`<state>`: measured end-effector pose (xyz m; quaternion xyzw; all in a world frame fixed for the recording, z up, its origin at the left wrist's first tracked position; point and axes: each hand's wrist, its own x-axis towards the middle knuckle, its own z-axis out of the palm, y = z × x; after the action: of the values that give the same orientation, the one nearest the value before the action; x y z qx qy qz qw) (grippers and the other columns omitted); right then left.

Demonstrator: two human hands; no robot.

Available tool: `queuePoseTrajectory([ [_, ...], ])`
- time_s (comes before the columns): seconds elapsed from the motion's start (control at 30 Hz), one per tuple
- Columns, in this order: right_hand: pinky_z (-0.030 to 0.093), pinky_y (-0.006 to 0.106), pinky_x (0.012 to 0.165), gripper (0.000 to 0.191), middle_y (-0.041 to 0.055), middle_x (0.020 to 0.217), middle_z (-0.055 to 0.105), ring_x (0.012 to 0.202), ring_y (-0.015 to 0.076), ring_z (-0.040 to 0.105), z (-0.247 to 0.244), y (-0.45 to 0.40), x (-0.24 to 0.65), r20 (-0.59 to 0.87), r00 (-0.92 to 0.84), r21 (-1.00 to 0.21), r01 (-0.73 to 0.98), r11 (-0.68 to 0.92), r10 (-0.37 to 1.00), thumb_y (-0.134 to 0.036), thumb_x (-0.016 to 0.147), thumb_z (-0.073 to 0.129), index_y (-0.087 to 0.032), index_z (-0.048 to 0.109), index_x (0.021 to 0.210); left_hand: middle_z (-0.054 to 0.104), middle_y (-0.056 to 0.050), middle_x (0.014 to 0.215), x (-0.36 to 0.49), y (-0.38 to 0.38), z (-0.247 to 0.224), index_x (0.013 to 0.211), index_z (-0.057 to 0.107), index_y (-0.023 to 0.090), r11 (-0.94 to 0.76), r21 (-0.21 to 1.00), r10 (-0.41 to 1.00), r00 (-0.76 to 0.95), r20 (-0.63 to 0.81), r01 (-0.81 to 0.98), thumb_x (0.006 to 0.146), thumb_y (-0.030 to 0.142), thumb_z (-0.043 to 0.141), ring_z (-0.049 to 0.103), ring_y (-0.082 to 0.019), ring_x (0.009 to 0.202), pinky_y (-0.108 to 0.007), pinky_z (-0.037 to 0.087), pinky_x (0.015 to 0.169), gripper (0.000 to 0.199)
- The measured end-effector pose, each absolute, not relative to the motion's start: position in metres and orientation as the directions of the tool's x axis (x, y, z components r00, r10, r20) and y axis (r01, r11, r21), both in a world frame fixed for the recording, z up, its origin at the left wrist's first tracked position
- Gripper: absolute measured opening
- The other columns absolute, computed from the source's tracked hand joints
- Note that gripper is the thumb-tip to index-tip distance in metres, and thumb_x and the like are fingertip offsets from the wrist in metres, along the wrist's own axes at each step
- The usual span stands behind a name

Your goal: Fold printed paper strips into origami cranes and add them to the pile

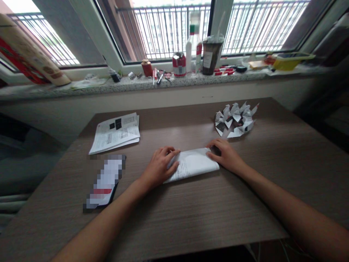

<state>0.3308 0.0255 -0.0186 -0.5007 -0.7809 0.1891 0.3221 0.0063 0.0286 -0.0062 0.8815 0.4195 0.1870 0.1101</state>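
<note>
A folded sheet of printed white paper (195,162) lies on the brown table (177,214), its long sides running left to right. My left hand (162,163) rests on its left end, thumb and fingers apart. At the right end, my right hand (225,154) touches the paper's upper corner, its thumb and index finger spread with a gap between them. Behind my right hand stands a ring of pointed folded paper pieces (236,118). To the left of my left hand lies a phone (105,182), its screen pixelated.
A stack of printed sheets (117,133) lies at the back left of the table. On the stone windowsill (131,85) stand a red can (179,64), a clear bottle (193,51), a dark drink cup (211,54), a yellow container (287,62) and small tools.
</note>
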Motion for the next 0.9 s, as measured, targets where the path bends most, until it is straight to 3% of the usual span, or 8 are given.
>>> queuePoseTrajectory([
  [0.23,0.051,0.037,0.082,0.023,0.0049,0.097,0.070,0.090,0.0231,0.066,-0.017,0.021,0.327,0.221,-0.234,-0.731,0.602,0.320,0.947,-0.030,0.093,0.067,-0.022,0.069,0.114,0.060,-0.012,0.129,0.005,0.027,-0.001,0.125,0.066,0.024,-0.611,0.419,0.785,0.584,0.208,0.672,0.097,0.027,0.061,0.056,-0.031,0.120,-0.052,0.045,0.104,0.028],
  [0.43,0.056,0.036,0.078,0.028,0.0045,0.092,0.073,0.083,0.0216,0.068,-0.008,0.018,0.319,0.128,-0.185,-0.847,0.490,0.205,0.974,-0.037,0.092,0.070,-0.021,0.071,0.115,0.061,-0.012,0.130,0.005,0.026,0.003,0.134,0.062,0.026,-0.619,0.434,0.772,0.609,0.182,0.655,0.092,0.024,0.063,0.056,-0.031,0.120,-0.052,0.044,0.105,0.042],
  [0.53,0.058,0.037,0.075,0.027,0.0050,0.090,0.074,0.080,0.0213,0.069,-0.006,0.019,0.316,0.085,-0.186,-0.875,0.456,0.163,0.979,-0.037,0.091,0.071,-0.021,0.072,0.112,0.063,-0.011,0.126,0.006,0.026,0.005,0.129,0.065,0.025,-0.622,0.450,0.763,0.624,0.167,0.641,0.091,0.023,0.063,0.057,-0.031,0.117,-0.051,0.045,0.103,0.038],
  [0.67,0.061,0.038,0.075,0.029,0.0060,0.094,0.074,0.082,0.0211,0.070,-0.003,0.021,0.313,0.067,-0.228,-0.904,0.398,0.156,0.971,-0.037,0.089,0.073,-0.021,0.071,0.113,0.066,-0.011,0.123,0.008,0.027,0.006,0.128,0.064,0.024,-0.595,0.485,0.788,0.583,0.196,0.641,0.096,0.033,0.063,0.060,-0.030,0.114,-0.050,0.047,0.101,0.033],
  [0.9,0.061,0.037,0.074,0.034,0.0054,0.093,0.073,0.080,0.0199,0.068,0.004,0.030,0.303,0.039,-0.330,-0.934,0.324,0.152,0.943,-0.038,0.086,0.077,-0.022,0.069,0.115,0.071,-0.009,0.113,0.013,0.025,0.011,0.121,0.068,0.021,-0.543,0.657,0.765,0.630,0.131,0.523,0.099,0.036,0.062,0.066,-0.024,0.100,-0.039,0.053,0.088,0.027],
])
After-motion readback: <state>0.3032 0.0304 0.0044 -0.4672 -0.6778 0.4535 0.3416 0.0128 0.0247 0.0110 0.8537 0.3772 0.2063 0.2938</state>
